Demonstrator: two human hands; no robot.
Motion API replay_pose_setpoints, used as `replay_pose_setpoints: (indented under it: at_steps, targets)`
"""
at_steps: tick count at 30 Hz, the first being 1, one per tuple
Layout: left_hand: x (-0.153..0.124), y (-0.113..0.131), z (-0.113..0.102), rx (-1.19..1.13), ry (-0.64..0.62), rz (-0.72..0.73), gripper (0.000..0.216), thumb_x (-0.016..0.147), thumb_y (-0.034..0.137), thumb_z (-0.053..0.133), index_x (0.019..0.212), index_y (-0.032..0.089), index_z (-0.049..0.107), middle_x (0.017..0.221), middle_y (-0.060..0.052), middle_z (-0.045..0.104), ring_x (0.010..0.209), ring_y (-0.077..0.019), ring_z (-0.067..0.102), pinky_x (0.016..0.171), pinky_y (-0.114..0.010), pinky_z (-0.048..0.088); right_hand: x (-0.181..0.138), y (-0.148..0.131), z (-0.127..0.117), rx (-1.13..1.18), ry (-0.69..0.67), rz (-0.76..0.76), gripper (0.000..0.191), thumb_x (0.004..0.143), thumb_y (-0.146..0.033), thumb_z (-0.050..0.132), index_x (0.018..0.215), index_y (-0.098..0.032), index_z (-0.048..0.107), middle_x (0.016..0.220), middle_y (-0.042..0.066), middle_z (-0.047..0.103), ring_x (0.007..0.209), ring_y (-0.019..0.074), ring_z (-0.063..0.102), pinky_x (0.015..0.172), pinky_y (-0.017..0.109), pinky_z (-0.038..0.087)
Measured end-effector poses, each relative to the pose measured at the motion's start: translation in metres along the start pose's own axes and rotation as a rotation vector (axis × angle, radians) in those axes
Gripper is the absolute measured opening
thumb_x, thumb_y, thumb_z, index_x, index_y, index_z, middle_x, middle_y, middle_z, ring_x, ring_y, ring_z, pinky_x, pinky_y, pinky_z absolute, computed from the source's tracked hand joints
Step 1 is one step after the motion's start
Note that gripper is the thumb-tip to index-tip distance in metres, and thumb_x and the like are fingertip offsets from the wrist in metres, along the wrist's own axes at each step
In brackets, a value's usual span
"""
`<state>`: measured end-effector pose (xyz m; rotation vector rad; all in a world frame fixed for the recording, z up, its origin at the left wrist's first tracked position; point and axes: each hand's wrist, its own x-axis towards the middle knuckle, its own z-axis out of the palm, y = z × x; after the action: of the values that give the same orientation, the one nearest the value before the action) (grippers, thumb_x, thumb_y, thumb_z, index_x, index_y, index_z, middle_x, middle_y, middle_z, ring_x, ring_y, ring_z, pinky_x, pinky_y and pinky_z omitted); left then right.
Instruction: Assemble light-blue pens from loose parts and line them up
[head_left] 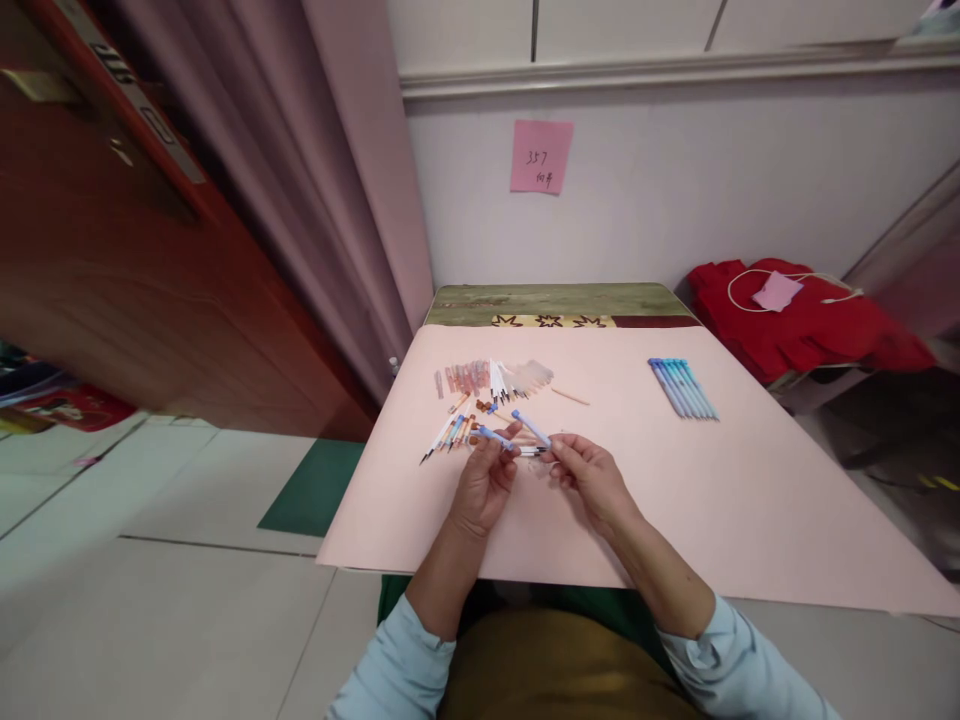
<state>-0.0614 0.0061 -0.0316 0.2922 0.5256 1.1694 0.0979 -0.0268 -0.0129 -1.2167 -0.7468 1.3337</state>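
My left hand [484, 482] is closed on a short blue pen part [495, 437], pinched between thumb and fingers. In my right hand [589, 470], thumb and forefinger grip the lower end of a light-blue pen barrel [531, 428] with a darker blue top. The two parts are close together but apart. Beyond my hands lie white pen refills [501, 380] with dark tips, and a group of brownish-pink pen parts [466, 378]. Several loose pens and refills [450, 435] are scattered left of my left hand. Some pieces under my fingers are partly hidden.
A neat row of blue pens [682, 388] lies at the right on the pink table cover [600, 540]. A thin tan stick [570, 397] and translucent pieces [532, 376] lie near the middle. Red cloth [825, 340] with a white cable stands beyond the right edge.
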Motion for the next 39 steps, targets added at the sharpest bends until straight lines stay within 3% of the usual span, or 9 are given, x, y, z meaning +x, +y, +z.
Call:
replay_pose_setpoints:
  at_steps: [5, 9, 12, 15, 18, 22, 32, 36, 39]
  targets:
    - [0.000, -0.001, -0.001, 0.004, -0.055, -0.026, 0.017, 0.081, 0.017, 0.069, 0.097, 0.011, 0.068, 0.108, -0.009, 0.069, 0.076, -0.0094, 0.067, 0.057, -0.013, 0.055, -0.005, 0.005, 0.014, -0.013, -0.067, 0.025, 0.043, 0.069, -0.054, 0.074, 0.087, -0.015, 0.066, 0.074, 0.005, 0.070, 0.049, 0.0081, 0.054, 0.045, 0.019, 0.037]
    - [0.001, -0.001, -0.003, -0.033, -0.062, 0.013, 0.020, 0.080, 0.018, 0.071, 0.097, 0.010, 0.068, 0.098, -0.009, 0.070, 0.067, -0.0059, 0.060, 0.051, -0.012, 0.050, -0.004, 0.007, 0.014, -0.172, -0.176, -0.010, 0.040, 0.079, -0.055, 0.063, 0.088, -0.016, 0.066, 0.075, 0.004, 0.070, 0.051, 0.0093, 0.054, 0.048, 0.020, 0.037]
    - [0.002, 0.000, -0.006, -0.055, -0.066, 0.053, 0.016, 0.081, 0.020, 0.070, 0.094, 0.011, 0.068, 0.106, -0.011, 0.070, 0.060, -0.0031, 0.053, 0.044, -0.010, 0.042, 0.003, 0.007, 0.010, -0.597, -0.100, -0.233, 0.028, 0.087, -0.045, 0.057, 0.085, -0.019, 0.067, 0.075, 0.002, 0.068, 0.061, 0.0129, 0.058, 0.056, 0.023, 0.041]
    - [0.003, 0.001, -0.007, -0.055, -0.046, 0.065, 0.014, 0.081, 0.022, 0.070, 0.092, 0.013, 0.068, 0.109, -0.011, 0.069, 0.056, -0.0020, 0.049, 0.039, -0.010, 0.036, 0.014, 0.004, 0.010, -1.119, -0.042, -0.445, 0.013, 0.086, -0.030, 0.058, 0.085, -0.024, 0.069, 0.089, 0.002, 0.068, 0.080, 0.0157, 0.062, 0.068, 0.024, 0.042]
    - [0.003, 0.002, -0.007, -0.042, -0.040, 0.041, 0.016, 0.080, 0.024, 0.071, 0.091, 0.013, 0.070, 0.095, -0.008, 0.070, 0.052, -0.0018, 0.047, 0.037, -0.010, 0.032, 0.023, 0.002, 0.017, -1.411, -0.113, -0.462, 0.014, 0.088, -0.028, 0.056, 0.088, -0.027, 0.070, 0.097, 0.002, 0.067, 0.085, 0.0159, 0.063, 0.068, 0.024, 0.041]
    - [0.003, 0.002, -0.007, -0.028, -0.061, 0.028, 0.019, 0.080, 0.027, 0.072, 0.092, 0.012, 0.071, 0.078, -0.004, 0.067, 0.050, -0.0019, 0.044, 0.037, -0.010, 0.031, 0.030, -0.001, 0.027, -1.606, -0.196, -0.427, 0.018, 0.091, -0.029, 0.052, 0.092, -0.025, 0.069, 0.098, 0.004, 0.066, 0.083, 0.0168, 0.064, 0.068, 0.025, 0.042]
    - [0.004, 0.002, -0.005, -0.038, -0.034, 0.014, 0.019, 0.076, 0.026, 0.075, 0.088, 0.013, 0.069, 0.098, -0.008, 0.071, 0.051, -0.0018, 0.045, 0.037, -0.011, 0.032, 0.041, -0.010, 0.030, -1.809, -0.460, -0.568, 0.026, 0.095, -0.024, 0.042, 0.107, -0.013, 0.063, 0.103, 0.015, 0.065, 0.088, 0.0234, 0.065, 0.070, 0.028, 0.044]
    - [0.003, 0.001, -0.006, -0.005, -0.028, 0.022, 0.023, 0.074, 0.028, 0.077, 0.090, 0.013, 0.070, 0.096, -0.007, 0.072, 0.051, -0.0022, 0.045, 0.037, -0.012, 0.031, 0.046, -0.014, 0.010, -1.720, -0.403, -0.563, 0.023, 0.095, -0.027, 0.043, 0.104, -0.016, 0.060, 0.102, 0.013, 0.066, 0.084, 0.0212, 0.064, 0.068, 0.026, 0.041]
    - [0.004, 0.000, -0.006, 0.032, -0.048, 0.016, 0.025, 0.073, 0.029, 0.078, 0.090, 0.013, 0.070, 0.090, -0.007, 0.072, 0.050, -0.0020, 0.043, 0.037, -0.012, 0.029, 0.052, -0.021, -0.007, -1.449, -0.294, -0.493, 0.017, 0.094, -0.028, 0.044, 0.098, -0.019, 0.059, 0.090, 0.008, 0.069, 0.077, 0.0189, 0.063, 0.068, 0.026, 0.040]
